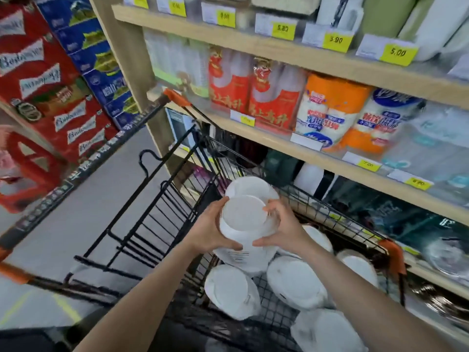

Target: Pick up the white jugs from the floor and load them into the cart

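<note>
A white jug (243, 224) is held over the black wire cart (152, 219), its flat base turned toward me. My left hand (210, 229) grips its left side and my right hand (281, 227) grips its right side. Several more white jugs lie in the cart basket: one behind the held jug (250, 186), one at the lower left (231, 290), one in the middle (297, 283) and one at the bottom (327, 331). The held jug rests against or just above the others; I cannot tell which.
A wooden shelf unit (304, 54) with paper rolls and yellow price tags runs along the cart's right side. Stacked red and blue cartons (58, 80) stand at the left. Grey floor (76, 207) lies between them. The cart has orange corner guards (392, 252).
</note>
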The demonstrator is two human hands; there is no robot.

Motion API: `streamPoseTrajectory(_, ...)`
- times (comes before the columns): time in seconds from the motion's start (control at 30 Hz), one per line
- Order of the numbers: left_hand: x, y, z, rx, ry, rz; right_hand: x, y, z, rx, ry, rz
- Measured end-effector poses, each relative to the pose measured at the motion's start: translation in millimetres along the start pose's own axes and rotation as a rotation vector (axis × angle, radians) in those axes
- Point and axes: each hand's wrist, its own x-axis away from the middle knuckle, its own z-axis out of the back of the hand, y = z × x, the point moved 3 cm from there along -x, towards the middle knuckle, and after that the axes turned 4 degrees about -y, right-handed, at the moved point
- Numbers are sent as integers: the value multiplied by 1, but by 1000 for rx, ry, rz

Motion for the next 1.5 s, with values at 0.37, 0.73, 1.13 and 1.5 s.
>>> streamPoseTrajectory(0.37, -42, -67, -19, -238, -249, -165, -5, 55, -67, 173, 151, -176)
streamPoseTrajectory(0.73, -43, -84, -14, -271, -325, -67, -9, 56, -68, 250, 108, -233)
streamPoseTrajectory(1.13, -58, 57, -18, -317, -259, -325, 93, 31, 34, 160, 72, -552)
streamPoseTrajectory(1.5, -37, 238, -202, -337, -565, -591, 313, 65, 133, 61, 489, -671)
